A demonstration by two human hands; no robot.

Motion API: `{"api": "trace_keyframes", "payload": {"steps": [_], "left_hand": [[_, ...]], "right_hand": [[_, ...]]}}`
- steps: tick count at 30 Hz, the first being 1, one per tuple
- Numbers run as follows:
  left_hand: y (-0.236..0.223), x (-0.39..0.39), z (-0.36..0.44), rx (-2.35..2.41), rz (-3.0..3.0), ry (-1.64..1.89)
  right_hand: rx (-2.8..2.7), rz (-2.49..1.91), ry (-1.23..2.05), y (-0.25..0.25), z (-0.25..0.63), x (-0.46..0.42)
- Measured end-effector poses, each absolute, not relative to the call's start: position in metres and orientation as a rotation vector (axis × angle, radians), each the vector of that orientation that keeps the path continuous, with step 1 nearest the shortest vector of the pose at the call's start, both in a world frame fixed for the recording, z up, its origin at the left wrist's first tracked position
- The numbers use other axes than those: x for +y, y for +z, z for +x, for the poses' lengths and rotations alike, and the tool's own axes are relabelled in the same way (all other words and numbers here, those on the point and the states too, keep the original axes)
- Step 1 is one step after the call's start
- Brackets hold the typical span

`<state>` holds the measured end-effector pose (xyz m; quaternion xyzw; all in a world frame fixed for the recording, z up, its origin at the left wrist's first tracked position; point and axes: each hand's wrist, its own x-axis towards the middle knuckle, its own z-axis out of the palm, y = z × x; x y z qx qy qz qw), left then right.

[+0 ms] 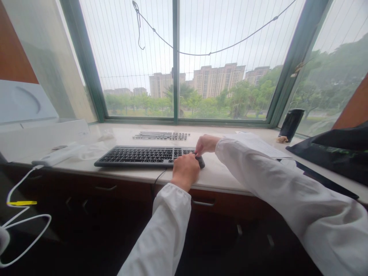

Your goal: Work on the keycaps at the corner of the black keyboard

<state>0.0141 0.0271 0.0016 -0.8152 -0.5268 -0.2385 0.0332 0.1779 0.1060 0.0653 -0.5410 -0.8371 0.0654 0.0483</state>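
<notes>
Both our hands meet at the right end of the black keyboard (145,156), which lies flat on the pale desk (221,178) under the window (175,57). Our left hand (185,171) is curled into a loose fist at the keyboard's near right corner, knuckles toward us, fingers tucked down so that we cannot tell what, if anything, sits under them. Our right hand (205,144) reaches in from the far side with its fingers bent down onto the same corner; it looks pinched on the edge or on a small dark part there, but the contact is hidden and we cannot tell whether it grips. Working from both sides like this would brace the corner, as we judge it. Keyboard runs parallel to the desk edge, its cable (157,177) dropping over the front. Behind it, nearer the glass, a strip of loose keys or a second key panel (161,135) lies flat, apart from the keyboard. Sheets of paper (258,145) lie to the right under our right sleeve. A dark cylinder (291,124) stands upright in the window corner. At left, a white bar-shaped device (59,154) rests on the desk with a white cord (20,220) hanging off the edge.
</notes>
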Motion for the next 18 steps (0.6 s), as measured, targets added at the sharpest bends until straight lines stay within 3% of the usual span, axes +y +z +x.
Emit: {"api": "trace_keyframes", "payload": {"steps": [11,18], "left_hand": [[0.002,0.027,0.013,-1.644,-2.544,-0.771],[0.003,0.027,0.013,-1.655,-2.543,-0.763]], "right_hand": [[-2.403,-1.428,0.207,0.049,0.198,0.09],[-2.396,-1.221,-0.113,0.034,0.205,0.065]]}}
